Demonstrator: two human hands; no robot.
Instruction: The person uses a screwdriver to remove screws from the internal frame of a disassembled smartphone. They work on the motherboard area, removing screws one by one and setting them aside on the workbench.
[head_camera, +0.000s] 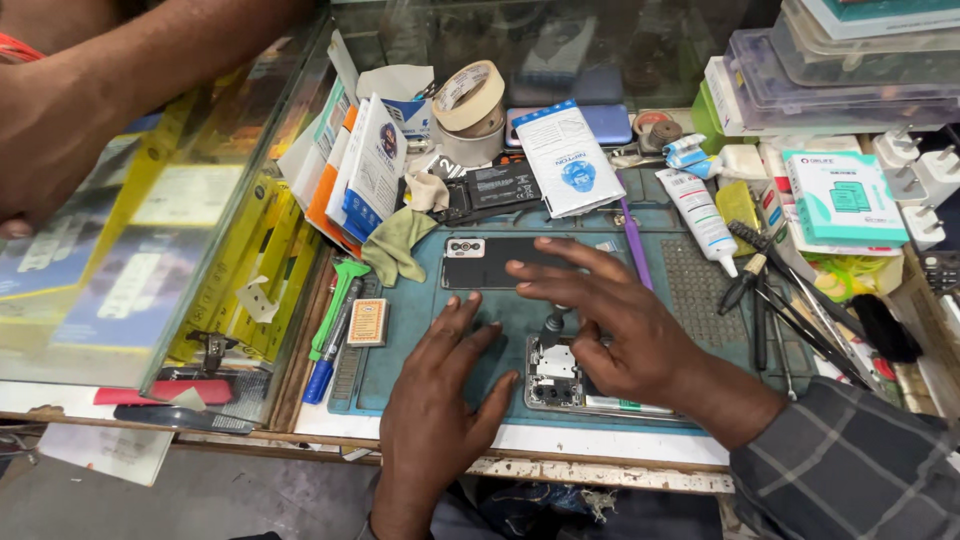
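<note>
Your left hand (435, 400) lies flat and empty on the mat (400, 370) while your right hand (610, 325) grips a screwdriver (552, 328) upright on the opened phone (580, 385) beneath it; tilting could strip a screw.

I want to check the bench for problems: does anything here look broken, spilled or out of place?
Nothing looks spilled. The phone under the right hand lies open, its insides bare, and its dark back cover lies apart on the mat. The left hand rests flat beside the phone. A loose black battery lies among the clutter behind.
</note>
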